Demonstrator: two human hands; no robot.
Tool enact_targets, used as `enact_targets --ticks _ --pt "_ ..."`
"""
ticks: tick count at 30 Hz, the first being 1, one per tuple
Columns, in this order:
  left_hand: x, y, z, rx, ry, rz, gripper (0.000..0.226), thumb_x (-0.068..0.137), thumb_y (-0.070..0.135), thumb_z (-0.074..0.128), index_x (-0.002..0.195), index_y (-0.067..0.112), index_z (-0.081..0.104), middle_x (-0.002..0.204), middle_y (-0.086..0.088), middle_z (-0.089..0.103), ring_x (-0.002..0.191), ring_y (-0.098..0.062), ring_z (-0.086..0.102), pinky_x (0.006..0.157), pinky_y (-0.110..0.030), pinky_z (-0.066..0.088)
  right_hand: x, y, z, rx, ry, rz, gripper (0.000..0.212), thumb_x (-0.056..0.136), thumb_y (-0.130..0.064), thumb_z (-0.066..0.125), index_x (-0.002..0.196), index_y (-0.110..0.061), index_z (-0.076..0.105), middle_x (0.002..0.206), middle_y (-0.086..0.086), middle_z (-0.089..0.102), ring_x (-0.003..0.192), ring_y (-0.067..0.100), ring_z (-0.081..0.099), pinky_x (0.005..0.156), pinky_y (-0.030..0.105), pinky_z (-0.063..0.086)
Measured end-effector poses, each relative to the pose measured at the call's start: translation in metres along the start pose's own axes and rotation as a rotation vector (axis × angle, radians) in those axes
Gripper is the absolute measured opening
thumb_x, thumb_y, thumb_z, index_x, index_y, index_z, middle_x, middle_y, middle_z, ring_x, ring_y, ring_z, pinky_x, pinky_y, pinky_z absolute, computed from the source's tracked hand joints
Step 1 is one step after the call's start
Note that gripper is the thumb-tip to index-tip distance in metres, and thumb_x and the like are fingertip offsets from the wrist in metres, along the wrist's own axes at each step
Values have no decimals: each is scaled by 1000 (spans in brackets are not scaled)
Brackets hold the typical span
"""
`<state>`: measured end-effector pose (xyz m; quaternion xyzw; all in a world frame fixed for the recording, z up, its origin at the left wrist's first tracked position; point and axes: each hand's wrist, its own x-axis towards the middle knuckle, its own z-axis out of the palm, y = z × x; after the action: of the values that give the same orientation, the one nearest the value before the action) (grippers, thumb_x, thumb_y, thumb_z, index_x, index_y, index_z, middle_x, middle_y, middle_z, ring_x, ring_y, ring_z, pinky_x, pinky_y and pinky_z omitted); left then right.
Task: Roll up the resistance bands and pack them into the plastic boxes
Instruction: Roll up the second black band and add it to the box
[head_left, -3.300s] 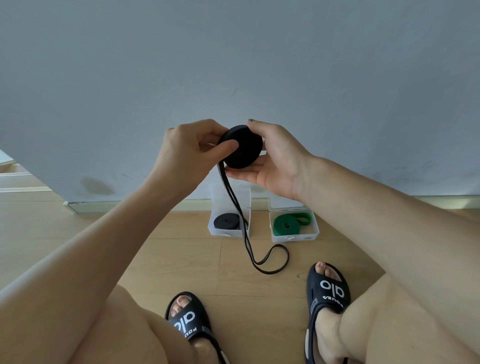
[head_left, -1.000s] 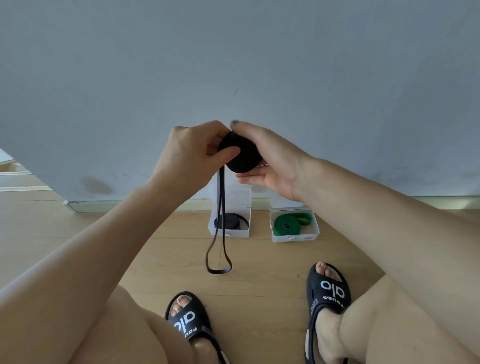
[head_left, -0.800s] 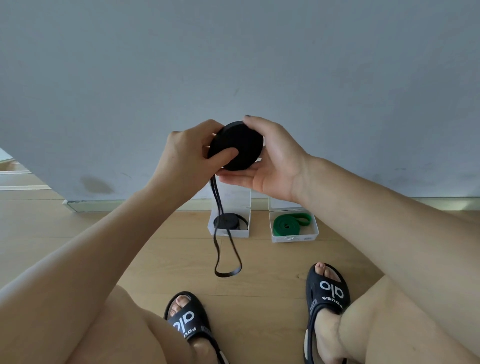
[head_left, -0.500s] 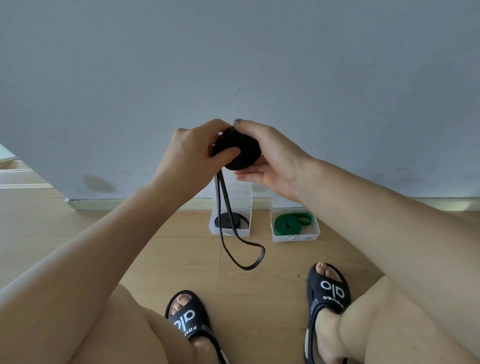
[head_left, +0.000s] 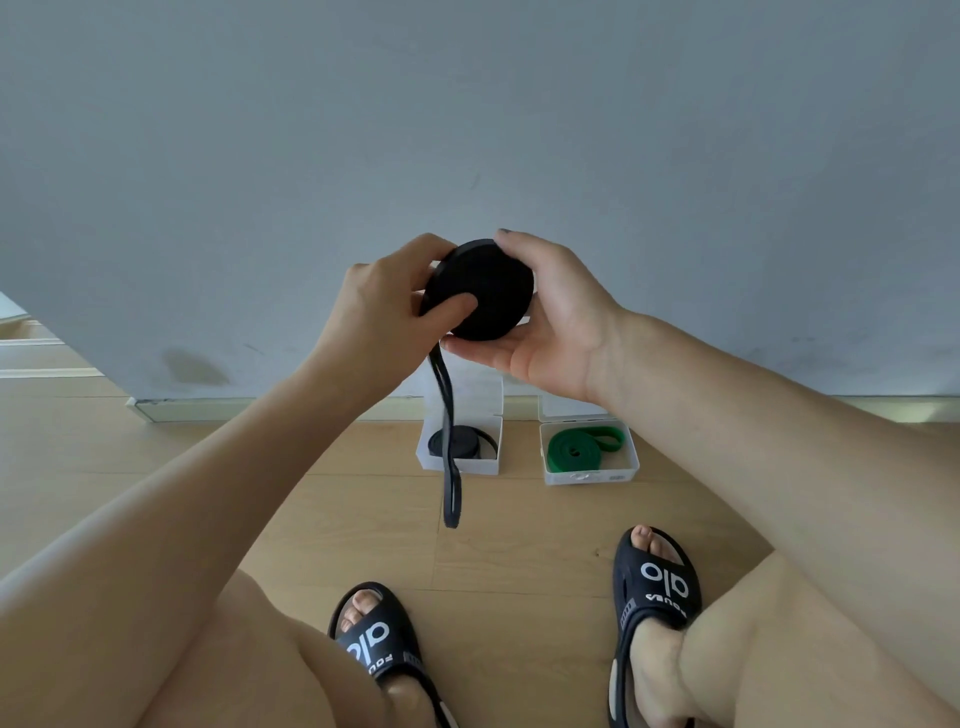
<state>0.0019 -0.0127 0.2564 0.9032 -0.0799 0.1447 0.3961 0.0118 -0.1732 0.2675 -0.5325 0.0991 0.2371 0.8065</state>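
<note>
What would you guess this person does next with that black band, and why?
Probably another turn of the black roll, winding in the hanging tail. The left hand and right hand both hold the roll, yet a loop dangles below it, so it looks too early to pack it into a box.

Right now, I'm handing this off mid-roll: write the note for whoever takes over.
Left hand grips the black band roll, thumb on its face; right hand cups it from the other side.
Loose tail hangs free.
Left box on the floor holds a rolled black band; right box holds a rolled green band. Both open.
Left: finish rolling the tail, box the roll.
</note>
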Motion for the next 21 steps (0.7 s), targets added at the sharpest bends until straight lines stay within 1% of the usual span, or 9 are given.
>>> enact_targets --ticks 3,5,7,9,11,13,15,18,21 --pt "1 0 -3 27 6 7 14 89 19 74 102 21 69 82 6 73 74 -3 69 62 -16 51 1 0 -2 -110 -24 20 41 96 -49 64 120 -17 67 107 18 72 97 41 76 91 55 60" --pt "1 0 -4 53 9 28 14 89 19 74 102 19 69 81 4 73 74 -7 69 64 -20 53 2 -1 -4 -298 -18 -17 42 94 -59 61 116 -24 69 108 14 74 101 35 74 92 51 61" --pt "0 -1 -6 75 2 40 15 90 20 74 104 21 69 81 8 72 75 -6 69 66 -21 53 2 -2 -5 -379 4 -78 45 93 -61 62 115 -24 71 106 9 74 102 29 73 93 46 61" --pt "-2 0 -5 65 0 32 17 90 20 74 106 22 68 83 12 71 75 -3 69 64 -18 52 1 -2 -5 -360 5 -116 42 94 -56 64 115 -21 71 102 5 74 98 24 75 95 43 61" --pt "-3 0 -4 35 6 22 21 89 20 75 109 22 67 83 14 71 74 -1 69 62 -19 52 1 -2 -5 -333 3 -114 39 95 -50 66 117 -18 71 105 6 73 98 26 76 97 43 60" --pt "-4 0 -4 25 13 17 24 88 22 77 109 21 67 80 15 72 73 0 69 60 -15 51 0 -3 -5 -254 3 -94 32 98 -43 64 115 -17 69 108 10 69 100 32 75 97 46 60" --pt "-3 -2 -5 25 18 10 24 86 24 79 107 20 67 80 12 75 73 0 69 64 -11 50 -1 -4 -5 -108 7 -53 25 101 -37 60 111 -14 66 113 15 62 101 40 73 93 52 61" --pt "-1 -7 -6 68 28 17 18 87 24 78 101 17 70 82 4 75 76 -7 70 71 -20 54 1 -5 -8 3 -6 -10 29 102 -34 56 115 -9 63 124 22 57 103 46 71 90 58 60" --pt "0 -10 -5 113 9 41 13 87 23 76 95 15 71 75 -5 72 72 -23 67 72 -35 53 1 -5 -7 -196 -28 8 39 100 -51 55 118 -18 64 120 18 67 103 42 73 96 54 58"
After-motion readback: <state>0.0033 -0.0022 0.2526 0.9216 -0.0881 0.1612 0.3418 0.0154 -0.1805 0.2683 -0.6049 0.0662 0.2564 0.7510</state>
